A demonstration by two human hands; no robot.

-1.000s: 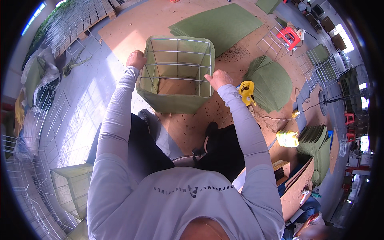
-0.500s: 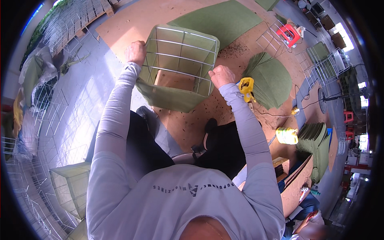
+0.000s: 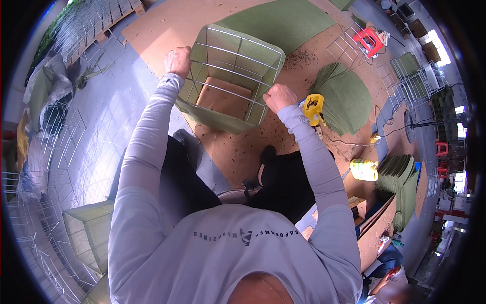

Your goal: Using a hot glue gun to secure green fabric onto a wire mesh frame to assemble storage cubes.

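A wire basket (image 3: 215,118) lined with green felt-like sheet is held out in front of me, tilted so its wire bars face me. My left hand (image 3: 177,62) is closed round its left edge. On the right edge, my right hand (image 3: 280,97) grips the frame, fingers curled. Between the bars, the brown board on the floor shows through the basket. Just right of my right hand is a yellow plastic container (image 3: 313,108) with dark residue on it.
Green sheets (image 3: 347,99) lie fanned out at right, with a larger green sheet (image 3: 283,23) beyond the basket. A yellow jug (image 3: 364,169), red stool (image 3: 368,41) and fan (image 3: 409,125) stand to the right. Wire frames (image 3: 61,137) crowd the left; another person (image 3: 392,281) sits at lower right.
The basket has shifted slightly right and tilted, its lower felt edge rising. My left hand has moved a little up and right with it; my right hand has barely moved.
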